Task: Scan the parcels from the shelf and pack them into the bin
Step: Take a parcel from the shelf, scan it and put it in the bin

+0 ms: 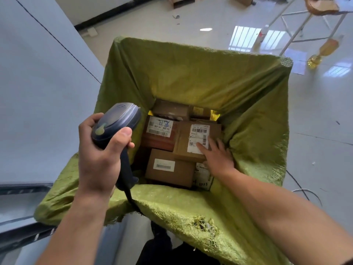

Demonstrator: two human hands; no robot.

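Note:
A bin lined with a green woven sack (191, 73) stands in front of me, holding several brown cardboard parcels with white barcode labels. My left hand (99, 150) grips a grey handheld barcode scanner (116, 123) above the bin's left rim, its head pointing into the bin. My right hand (217, 155) reaches down inside and rests flat, fingers spread, on the right edge of a tilted labelled parcel (194, 142) lying on top of the others. A flat parcel (170, 169) lies in front of it and a reddish-brown one (158, 134) to its left.
A pale grey shelf panel (38, 92) fills the left side, with a dark metal shelf edge (23, 230) at lower left. Glossy white floor lies beyond the bin, with a white metal frame (298, 25) at top right and a cable (301, 188) on the floor.

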